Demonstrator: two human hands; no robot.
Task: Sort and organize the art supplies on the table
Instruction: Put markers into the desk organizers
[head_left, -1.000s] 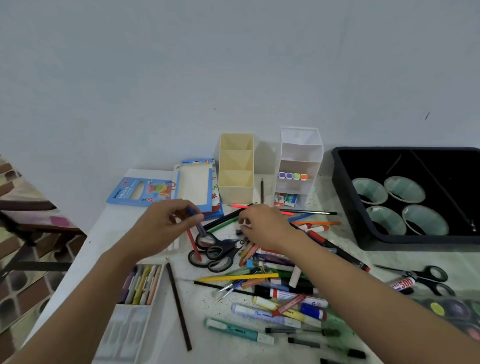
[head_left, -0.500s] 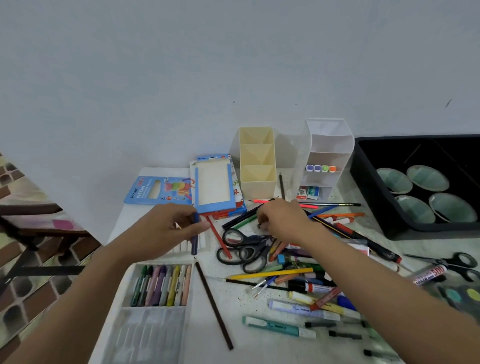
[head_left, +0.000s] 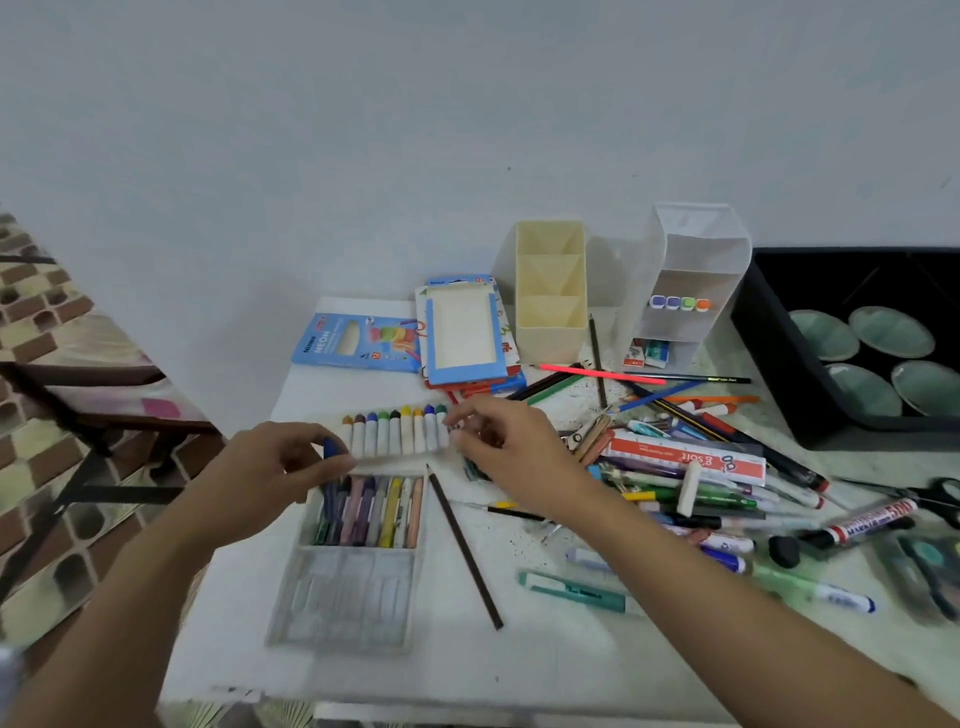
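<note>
Left hand (head_left: 275, 462) pinches a blue crayon (head_left: 331, 447) between thumb and fingertips, at the left end of the crayon row (head_left: 395, 434). Right hand (head_left: 511, 449) is loosely spread and holds nothing, at the row's right end. The tray (head_left: 343, 603) lies just nearer, by the table's (head_left: 519, 654) left edge.

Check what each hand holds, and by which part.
Left hand pinches a blue crayon near its visible end. Right hand: cannot tell, fingers blurred.

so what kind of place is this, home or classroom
Probably a home craft or study corner, though I can't be sure: a small white table against a bare wall, a heap of pens and markers, and a cream desk organizer.
</note>
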